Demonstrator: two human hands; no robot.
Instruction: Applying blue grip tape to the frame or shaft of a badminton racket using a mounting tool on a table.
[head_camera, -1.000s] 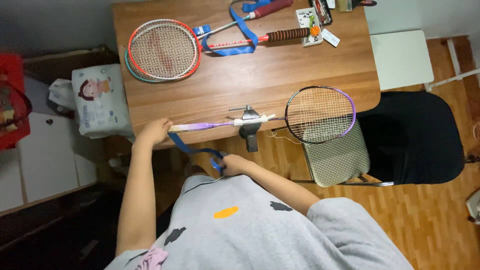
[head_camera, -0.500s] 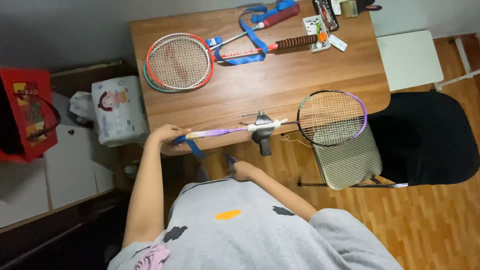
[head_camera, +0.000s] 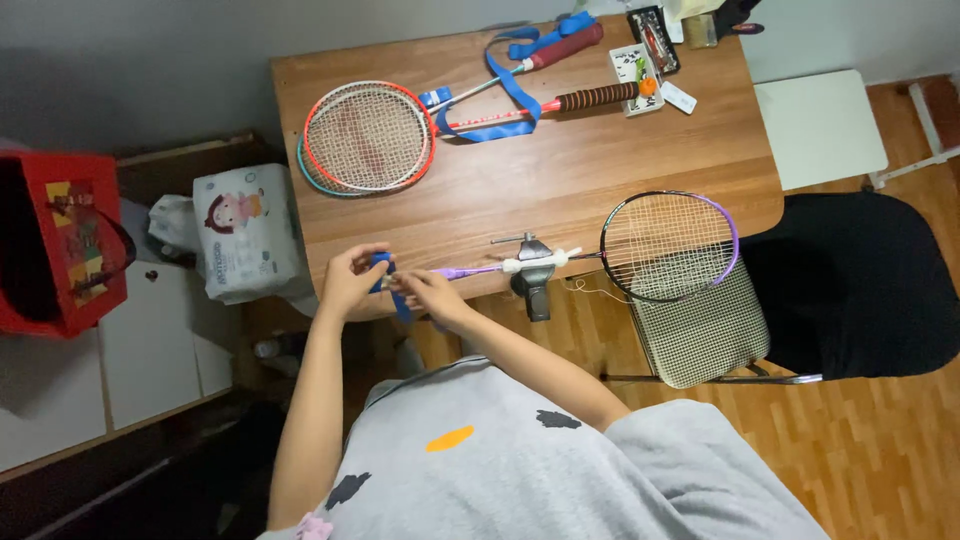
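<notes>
Head view. Purple-framed badminton racket (head_camera: 668, 246) lies level off the wooden table's (head_camera: 560, 180) near edge, shaft pinned in a grey metal clamp (head_camera: 533, 268); that frees both hands for the handle end. Left hand (head_camera: 350, 282) and right hand (head_camera: 425, 293) meet there, fingers pinched narrow on a blue grip-tape strip (head_camera: 385, 275), its tail hanging below. Two more rackets, red-rimmed (head_camera: 368, 136), rest well apart at the table's far side, a loose blue tape (head_camera: 497, 80) draped across them.
</notes>
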